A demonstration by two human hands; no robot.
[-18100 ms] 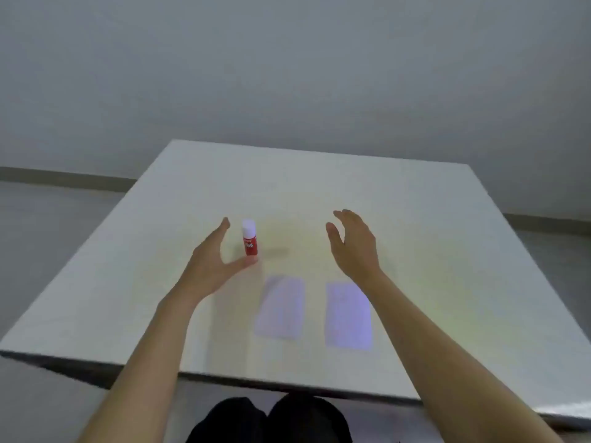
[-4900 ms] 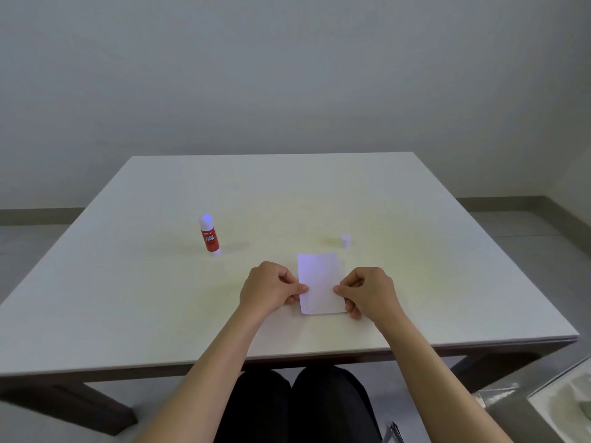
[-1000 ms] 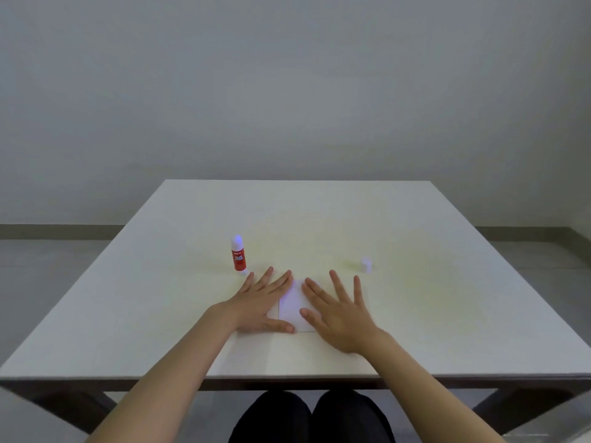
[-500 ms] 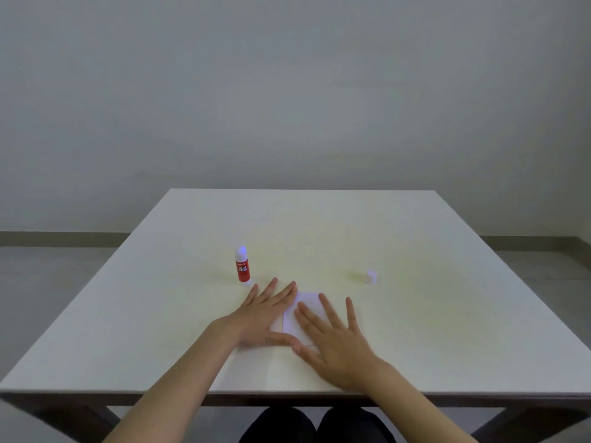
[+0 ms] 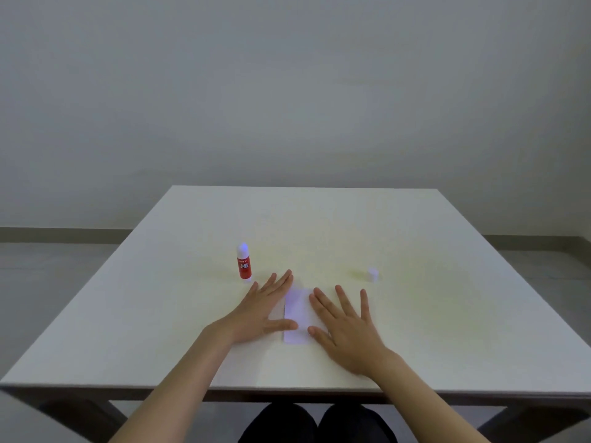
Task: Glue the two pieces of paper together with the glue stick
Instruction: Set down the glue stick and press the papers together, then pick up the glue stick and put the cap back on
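We see the left hand (image 5: 260, 310) and right hand (image 5: 343, 326) spread flat, pressing the stacked paper (image 5: 295, 316) on the table (image 5: 447, 330); apparently 2 sheets, edges unclear. Firm, even outward strokes should seat the bond. The glue stick (image 5: 243, 263) stands uncapped nearby.

We see both hands flat, fingers spread: left hand (image 5: 263, 310) and right hand (image 5: 347, 327) pressing the paper (image 5: 295, 314) on the table (image 5: 447, 330). Glue stick (image 5: 244, 261) stands upright beyond the left; its cap (image 5: 372, 274) sits to the right.
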